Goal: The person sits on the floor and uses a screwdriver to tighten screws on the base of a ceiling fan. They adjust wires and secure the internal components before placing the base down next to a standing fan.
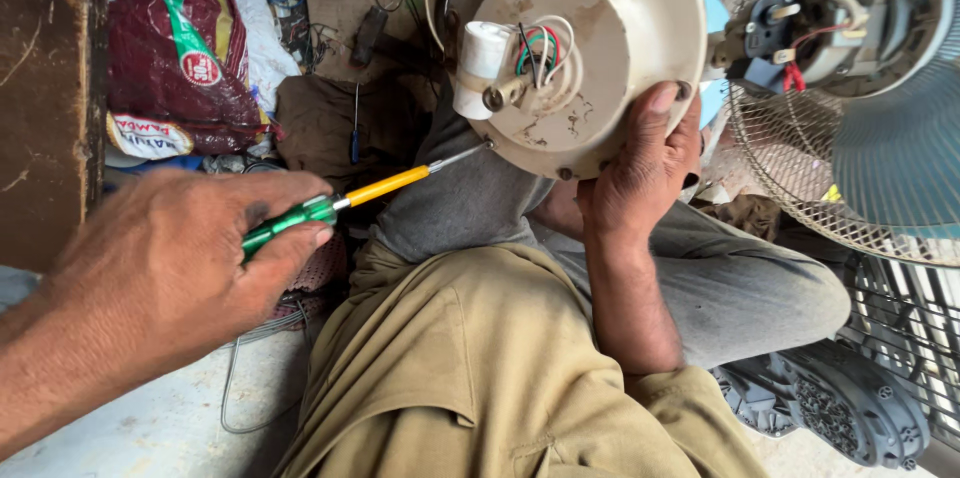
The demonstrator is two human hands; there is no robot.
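Note:
My left hand [180, 258] grips a screwdriver [340, 201] with a green and yellow handle; its metal tip reaches up to the lower left edge of a round cream fan housing [620, 28]. My right hand [645, 163] holds that housing by its lower right rim, thumb on the face. Inside the housing sit a white cylindrical capacitor [482, 63] and a bundle of coloured wires [540, 48]. The housing rests above my bent knees, clad in grey and khaki cloth.
A pedestal fan with a wire grille [800, 188], blue blade [900, 148] and exposed motor [800, 33] stands at right. A dark red sack [170, 48] and wooden box [45, 108] lie at left. A second blue-handled screwdriver [355, 133] lies on cloth. Dark plastic fan parts [850, 408] sit lower right.

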